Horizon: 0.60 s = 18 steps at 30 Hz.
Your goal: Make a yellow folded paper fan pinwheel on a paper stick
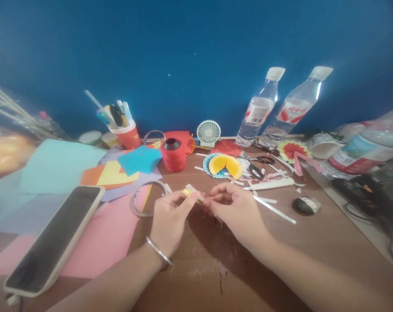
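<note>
Left grip: my left grip (168, 216) is pinching one end of the folded paper strip (191, 191) between thumb and forefinger, just below the middle of the frame.
Right grip: my right grip (236, 207) is clenching the other end of the same strip, its fingertips nearly meeting those of the left.
Strip: one, yellow and white, being held just above the tabletop (313, 242) at the centre of the frame.
Bangle: one silver bangle (159, 250) is circling my left wrist.
Bottles: two clear water bottles (258, 108) with white caps are standing at the upper right against the blue wall; their red-and-white labels are showing writing too blurred to read.
Fan: one small white fan (208, 133) is standing by the wall, above centre.
Rosettes: two are lying flat, a yellow-on-blue rosette (224, 165) just above my hands and a red-and-yellow rosette (290, 149) to its right.
Scissors: one pair of scissors (257, 167) is lying between the two rosettes.
Cup: one red paper cup (129, 134) is holding several pens, left of centre.
Roll: one red roll (173, 156) is standing just right of the cup.
Phone: one phone (53, 238), screen dark, is lying at the lower left, partly on a pink sheet (108, 238).
Ring: one clear ring (147, 199) is lying just left of my left grip.
</note>
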Tool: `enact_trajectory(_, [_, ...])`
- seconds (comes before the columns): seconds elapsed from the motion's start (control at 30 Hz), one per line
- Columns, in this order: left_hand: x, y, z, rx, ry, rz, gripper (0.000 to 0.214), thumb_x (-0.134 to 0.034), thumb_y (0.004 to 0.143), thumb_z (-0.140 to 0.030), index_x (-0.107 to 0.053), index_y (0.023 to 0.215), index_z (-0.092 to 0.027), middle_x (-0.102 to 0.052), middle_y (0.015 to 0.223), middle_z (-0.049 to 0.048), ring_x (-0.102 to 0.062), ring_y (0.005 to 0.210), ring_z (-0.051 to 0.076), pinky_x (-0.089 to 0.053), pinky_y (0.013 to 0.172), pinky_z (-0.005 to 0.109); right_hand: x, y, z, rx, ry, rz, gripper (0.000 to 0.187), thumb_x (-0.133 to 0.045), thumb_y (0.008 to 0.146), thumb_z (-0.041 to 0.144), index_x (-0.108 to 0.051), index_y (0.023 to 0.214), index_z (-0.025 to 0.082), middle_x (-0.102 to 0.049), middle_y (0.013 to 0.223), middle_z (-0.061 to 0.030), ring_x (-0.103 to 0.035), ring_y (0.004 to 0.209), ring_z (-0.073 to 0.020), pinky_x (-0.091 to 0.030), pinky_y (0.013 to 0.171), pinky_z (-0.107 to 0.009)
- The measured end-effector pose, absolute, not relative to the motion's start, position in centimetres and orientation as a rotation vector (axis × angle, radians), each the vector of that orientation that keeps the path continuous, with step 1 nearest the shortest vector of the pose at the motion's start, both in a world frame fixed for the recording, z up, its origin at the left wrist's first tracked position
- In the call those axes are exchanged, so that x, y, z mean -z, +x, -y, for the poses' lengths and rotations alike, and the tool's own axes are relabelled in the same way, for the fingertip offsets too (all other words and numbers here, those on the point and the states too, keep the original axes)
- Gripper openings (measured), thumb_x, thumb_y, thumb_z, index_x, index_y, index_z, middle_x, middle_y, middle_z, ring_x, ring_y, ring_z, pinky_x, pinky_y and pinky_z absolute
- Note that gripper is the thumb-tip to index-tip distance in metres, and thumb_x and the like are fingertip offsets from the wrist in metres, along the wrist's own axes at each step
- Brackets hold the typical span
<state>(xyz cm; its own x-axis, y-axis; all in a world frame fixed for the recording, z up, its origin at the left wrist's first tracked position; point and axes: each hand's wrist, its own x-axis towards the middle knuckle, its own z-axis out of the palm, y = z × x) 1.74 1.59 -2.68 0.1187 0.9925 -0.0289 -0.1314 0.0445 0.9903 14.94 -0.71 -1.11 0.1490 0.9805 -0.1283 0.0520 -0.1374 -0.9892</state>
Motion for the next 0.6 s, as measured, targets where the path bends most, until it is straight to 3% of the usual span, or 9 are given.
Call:
enact_trajectory(0.23, [3.04, 1.62, -2.00, -1.204, 0.987, -1.031, 0.019, -0.059, 0.069, -0.027, -0.066, 0.080, -0.012, -0.066, 0.074, 0.0058, -0.056, 0.060, 0.012, -0.044, 0.056, 0.023, 1.29, 14.87, 0.74, -1.202, -1.435, 1.055, 0.020, -0.064, 0.062, 0.032, -0.051, 0.064, 0.017, -0.060, 0.053, 0.0011, -0.057, 0.049, -0.0124, -0.041, 0.044, -0.020])
enact_trajectory(0.6, [2.50, 1.89, -1.72, -1.186, 0.876, -0.941, 0.017, -0.058, 0.071, -0.025, -0.064, 0.081, -0.013, -0.066, 0.071, 0.0049, -0.060, 0.060, 0.015, -0.048, 0.057, 0.026, 1.29, 15.04, 1.05, -1.008, -1.487, 1.245, 0.015, -0.061, 0.065, 0.030, -0.052, 0.064, 0.018, -0.060, 0.059, 0.0009, -0.055, 0.053, -0.0122, -0.042, 0.050, -0.022])
